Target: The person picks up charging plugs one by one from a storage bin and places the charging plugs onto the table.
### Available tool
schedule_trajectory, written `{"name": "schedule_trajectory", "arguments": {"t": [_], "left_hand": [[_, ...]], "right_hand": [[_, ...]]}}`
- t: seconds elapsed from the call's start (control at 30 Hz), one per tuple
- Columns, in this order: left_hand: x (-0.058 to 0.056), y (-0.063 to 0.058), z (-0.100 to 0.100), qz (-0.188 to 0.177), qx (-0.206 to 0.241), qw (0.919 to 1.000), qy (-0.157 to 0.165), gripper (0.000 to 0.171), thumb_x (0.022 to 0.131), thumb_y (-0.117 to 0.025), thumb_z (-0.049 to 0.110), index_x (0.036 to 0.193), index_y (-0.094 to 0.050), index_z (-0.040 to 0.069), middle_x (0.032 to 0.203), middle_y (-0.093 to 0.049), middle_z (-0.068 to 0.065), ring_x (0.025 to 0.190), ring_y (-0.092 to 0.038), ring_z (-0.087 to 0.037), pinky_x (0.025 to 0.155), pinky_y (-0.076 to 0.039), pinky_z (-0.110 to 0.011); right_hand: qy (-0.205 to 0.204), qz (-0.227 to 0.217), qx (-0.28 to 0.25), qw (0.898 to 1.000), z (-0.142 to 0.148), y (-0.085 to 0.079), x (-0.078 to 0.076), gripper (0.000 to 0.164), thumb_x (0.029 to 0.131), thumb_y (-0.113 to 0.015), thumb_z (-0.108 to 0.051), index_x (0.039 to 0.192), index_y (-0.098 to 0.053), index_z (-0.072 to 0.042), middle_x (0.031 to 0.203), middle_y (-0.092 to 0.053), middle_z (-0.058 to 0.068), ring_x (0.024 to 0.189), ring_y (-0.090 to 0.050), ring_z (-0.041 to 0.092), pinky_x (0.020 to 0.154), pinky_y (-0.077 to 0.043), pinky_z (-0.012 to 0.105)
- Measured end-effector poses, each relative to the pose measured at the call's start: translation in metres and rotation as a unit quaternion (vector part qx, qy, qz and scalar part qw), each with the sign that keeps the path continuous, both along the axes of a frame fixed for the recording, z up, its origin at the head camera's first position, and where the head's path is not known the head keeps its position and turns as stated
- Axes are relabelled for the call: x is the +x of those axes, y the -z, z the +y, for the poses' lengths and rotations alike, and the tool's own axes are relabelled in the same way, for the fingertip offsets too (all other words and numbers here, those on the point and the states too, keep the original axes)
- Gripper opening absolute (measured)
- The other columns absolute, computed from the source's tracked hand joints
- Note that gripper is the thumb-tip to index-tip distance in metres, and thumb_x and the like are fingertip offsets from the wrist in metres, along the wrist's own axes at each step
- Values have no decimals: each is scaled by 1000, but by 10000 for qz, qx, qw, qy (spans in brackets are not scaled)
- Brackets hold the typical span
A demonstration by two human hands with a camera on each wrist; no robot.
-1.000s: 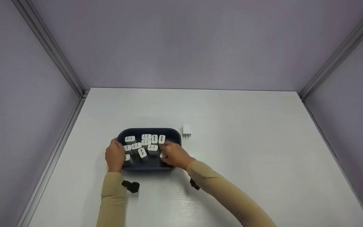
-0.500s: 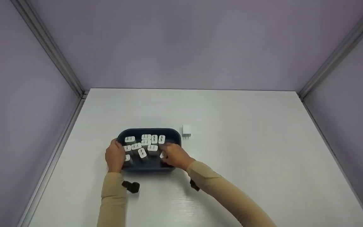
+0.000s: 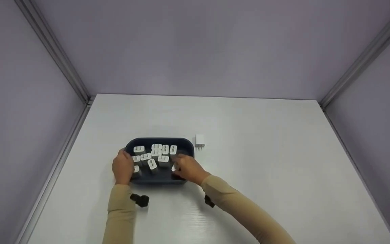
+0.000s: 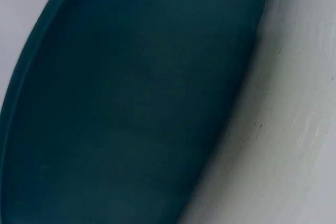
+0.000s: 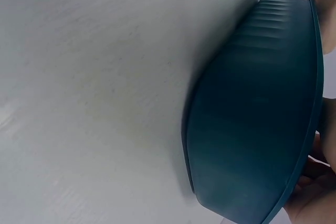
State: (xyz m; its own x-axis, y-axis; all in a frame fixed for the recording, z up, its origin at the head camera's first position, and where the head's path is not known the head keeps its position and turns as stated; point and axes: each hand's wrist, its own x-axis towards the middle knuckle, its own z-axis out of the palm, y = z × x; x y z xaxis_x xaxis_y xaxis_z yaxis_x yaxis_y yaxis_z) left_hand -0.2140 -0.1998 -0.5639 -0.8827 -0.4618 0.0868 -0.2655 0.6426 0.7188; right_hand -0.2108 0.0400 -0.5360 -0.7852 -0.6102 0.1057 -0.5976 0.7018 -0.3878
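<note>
A dark blue basin (image 3: 159, 178) holds several white plug-in chargers (image 3: 163, 160), most of them standing on end. My left hand (image 3: 123, 167) grips the basin's left rim. My right hand (image 3: 189, 167) reaches inside at the right end, its fingers pinching a white charger (image 3: 174, 167) that they mostly cover. In the left wrist view only the basin's outer wall (image 4: 142, 98) and the table show. From the right wrist, the basin wall (image 5: 252, 108) hides most of what my right hand (image 5: 315, 192) does.
Just outside the basin's right back corner lies another white charger (image 3: 199, 140), prongs toward me. The white table (image 3: 266, 152) is bounded by grey walls (image 3: 198, 47) at the back and sides. Black wrist cameras (image 3: 141, 200) hang below both forearms.
</note>
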Motion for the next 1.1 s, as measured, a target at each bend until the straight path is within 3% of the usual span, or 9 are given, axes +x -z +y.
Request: {"name": "schedule_trajectory", "arguments": {"t": [0.2,0.33,0.7,1.1], "left_hand": [[1,1,1,-43,95,9999,27,43,101,-29,13,127,-53,-12,118,-61,-36,106,-61,-52,89,-47,-59],[1,0,0,-98,133,9999,48,44,102,-28,13,130,-51,-13,121,-60,-37,107,-60,-52,90,-47,-58],[1,0,0,-141,111,9998,7,45,102,-27,14,130,-52,-11,121,-60,-36,109,-60,-52,91,-47,-58],[2,-2,-2,-111,58,9999,3,45,101,-27,14,128,-53,-12,119,-61,-37,107,-60,-53,90,-46,-59]], "right_hand": [[-67,127,-162,9998,5,-1,3,38,80,-77,-14,113,-66,1,98,-67,8,86,-68,17,78,-56,26],[-150,478,-344,9982,8,-3,4,34,79,-77,-11,110,-67,1,96,-66,8,84,-69,17,75,-56,25],[283,721,-768,9940,15,-2,3,32,76,-78,-8,105,-67,0,100,-67,8,88,-67,18,78,-56,29],[333,1185,-1071,9866,22,-6,0,34,76,-81,-10,105,-65,-3,105,-65,7,91,-67,17,80,-56,27]]}}
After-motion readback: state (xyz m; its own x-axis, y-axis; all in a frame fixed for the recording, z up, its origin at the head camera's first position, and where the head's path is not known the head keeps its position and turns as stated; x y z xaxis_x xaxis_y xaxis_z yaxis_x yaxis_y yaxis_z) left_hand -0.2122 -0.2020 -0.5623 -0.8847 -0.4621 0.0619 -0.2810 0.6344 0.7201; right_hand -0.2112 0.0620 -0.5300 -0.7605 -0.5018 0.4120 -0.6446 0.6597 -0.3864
